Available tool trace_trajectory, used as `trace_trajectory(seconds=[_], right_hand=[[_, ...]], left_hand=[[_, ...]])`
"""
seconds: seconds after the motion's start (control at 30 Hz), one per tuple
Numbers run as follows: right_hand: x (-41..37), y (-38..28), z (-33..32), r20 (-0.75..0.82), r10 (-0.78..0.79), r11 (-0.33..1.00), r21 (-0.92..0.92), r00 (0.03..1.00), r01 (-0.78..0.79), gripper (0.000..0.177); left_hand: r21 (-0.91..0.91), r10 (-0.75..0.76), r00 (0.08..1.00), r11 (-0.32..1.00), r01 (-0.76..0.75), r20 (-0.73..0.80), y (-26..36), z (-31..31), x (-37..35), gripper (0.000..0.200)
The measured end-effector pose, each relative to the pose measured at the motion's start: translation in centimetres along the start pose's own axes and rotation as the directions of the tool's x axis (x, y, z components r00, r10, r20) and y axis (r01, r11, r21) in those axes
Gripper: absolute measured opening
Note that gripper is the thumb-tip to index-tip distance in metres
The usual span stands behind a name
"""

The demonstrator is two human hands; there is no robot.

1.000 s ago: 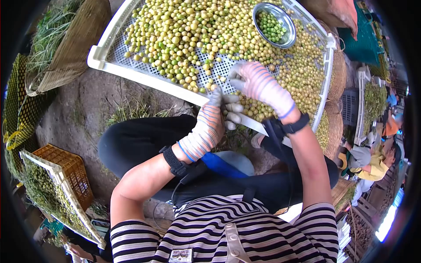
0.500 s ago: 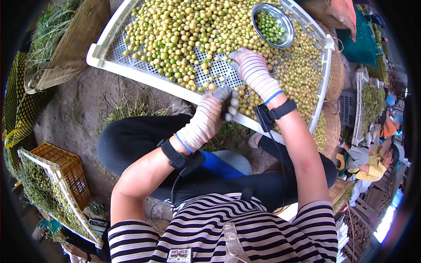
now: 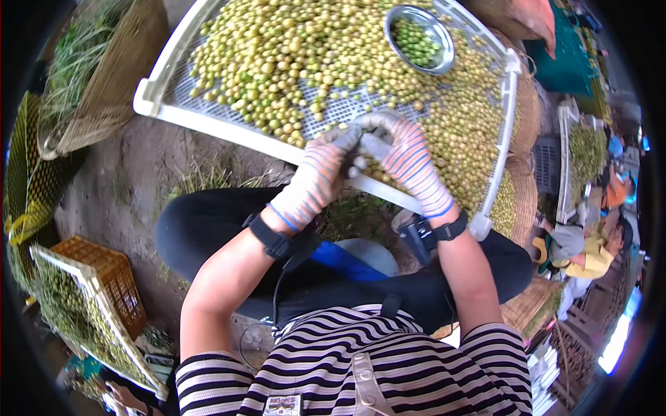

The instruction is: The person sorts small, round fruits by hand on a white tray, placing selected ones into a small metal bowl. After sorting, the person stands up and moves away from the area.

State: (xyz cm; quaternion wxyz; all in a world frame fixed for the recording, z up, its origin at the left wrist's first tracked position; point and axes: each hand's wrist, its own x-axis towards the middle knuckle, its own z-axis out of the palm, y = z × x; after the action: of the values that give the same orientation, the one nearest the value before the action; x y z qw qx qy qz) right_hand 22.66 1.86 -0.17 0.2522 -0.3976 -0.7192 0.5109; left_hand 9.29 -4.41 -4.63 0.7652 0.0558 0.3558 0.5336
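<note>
**Gloved Hands Meet Over a Tray of Small Round Fruit**

A seated person in a black-and-white striped shirt (image 3: 347, 360) brings the left hand (image 3: 312, 173) and right hand (image 3: 411, 159) together at the near rim of a white mesh tray (image 3: 225, 127). Both wear pale striped gloves with gray fingers. The fingertips meet above the rim, the right hand's fingers bent down toward the left; whether either grip is clamped on anything cannot be told, as the fingers hide what lies between them.

Yellow-green round fruits (image 3: 277, 52) cover much of the tray, with bare mesh showing just beyond the hands. A metal bowl (image 3: 448, 52) rests among them toward the tray's far right, holding greener fruits (image 3: 415, 41).

At lower left, a second tray (image 3: 111, 308), bearing fruits and stems, leans beside an orange crate (image 3: 128, 277). Upper left, a woven sack (image 3: 104, 90) holds long green grass. Other people, one in a yellow top (image 3: 595, 267), appear at far right.
</note>
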Motion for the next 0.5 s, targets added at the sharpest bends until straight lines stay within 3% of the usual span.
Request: trace_trajectory(seconds=[0.07, 0.13, 0.2, 0.27, 0.3, 0.4, 0.43, 0.47, 0.5], right_hand=[[-1.3, -0.1, 0.1, -0.070, 0.019, 1.000, -0.005, 0.997, -0.019, 0.014], [-2.5, 0.1, 0.9, -0.159, 0.156, 0.950, 0.293, 0.975, -0.104, 0.009], [-3.8, -0.1, 0.9, -0.177, 0.196, 0.925, 0.361, 0.965, -0.121, 0.010], [-4.7, 1.1, 1.2, -0.040, 0.385, 0.645, 0.726, 0.922, -0.238, 0.013], [-4.9, 1.7, 1.2, 0.061, 0.406, 0.514, 0.810, 0.912, -0.283, 0.015], [-5.6, 0.9, 1.2, 0.083, 0.389, 0.472, 0.837, 0.917, -0.276, 0.013], [-5.4, 2.9, 1.5, -0.140, 0.258, 0.794, 0.594, 0.956, -0.127, 0.010], [-5.0, 2.6, 0.9, -0.153, 0.263, 0.795, 0.594, 0.953, -0.124, 0.010], [-4.6, 1.9, 0.3, -0.198, 0.137, 0.939, 0.339, 0.971, -0.063, 0.010]], left_hand=[[0.035, -0.017, 0.999, 0.999, 0.018, -0.028, 0.3, 0.7, -0.7, 0.019], [0.061, -0.086, 0.994, 0.994, 0.090, -0.065, 0.9, 1.5, -1.6, 0.019], [0.032, -0.147, 0.989, 0.989, 0.147, 0.006, 0.5, 1.1, -1.6, 0.019], [0.045, -0.185, 0.981, 0.982, 0.183, 0.061, 0.3, 1.2, -1.7, 0.019], [0.048, -0.215, 0.970, 0.976, 0.211, 0.111, 0.2, 1.2, -1.7, 0.019], [0.024, -0.215, 0.976, 0.976, 0.215, 0.040, -0.5, 1.0, -1.4, 0.020], [0.049, -0.199, 0.980, 0.979, 0.199, 0.010, -0.5, 1.0, -1.4, 0.020], [0.048, -0.216, 0.976, 0.975, 0.216, -0.021, -0.2, 1.3, -1.6, 0.019], [0.042, -0.227, 0.973, 0.973, 0.228, -0.028, -0.2, 1.0, -1.4, 0.018]])
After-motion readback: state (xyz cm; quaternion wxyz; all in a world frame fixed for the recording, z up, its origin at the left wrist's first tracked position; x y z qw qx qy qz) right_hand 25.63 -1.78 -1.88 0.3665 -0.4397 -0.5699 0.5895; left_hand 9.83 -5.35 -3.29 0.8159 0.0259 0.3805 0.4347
